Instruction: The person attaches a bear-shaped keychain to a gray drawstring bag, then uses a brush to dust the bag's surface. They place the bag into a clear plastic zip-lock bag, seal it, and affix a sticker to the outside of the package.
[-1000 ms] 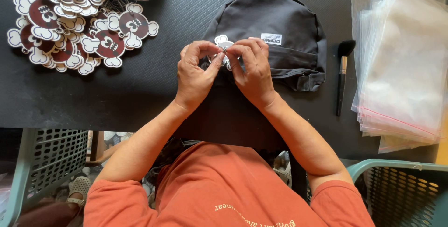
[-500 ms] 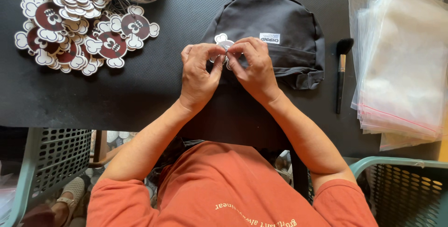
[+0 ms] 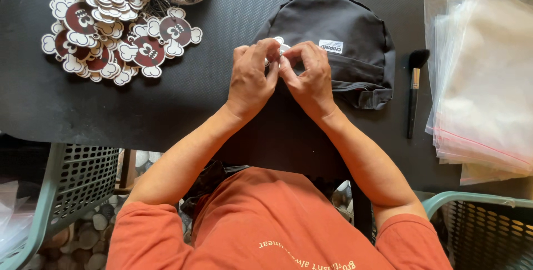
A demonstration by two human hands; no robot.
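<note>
1. Head view is hiding most of a small white tag (image 3: 279, 44); both hands are covering it, so its shape is hard to make out.
2. Die-cut tags (image 3: 105, 23) are lying far left, a brush (image 3: 414, 89) and clear bags (image 3: 486, 81) right.
3. Left hand (image 3: 251, 78) and right hand (image 3: 311, 75) are pinching the tag together over the black backpack (image 3: 338, 42).

Left hand (image 3: 252, 78), right hand (image 3: 311, 75) together, fingertips pinched, forearms converging.
</note>
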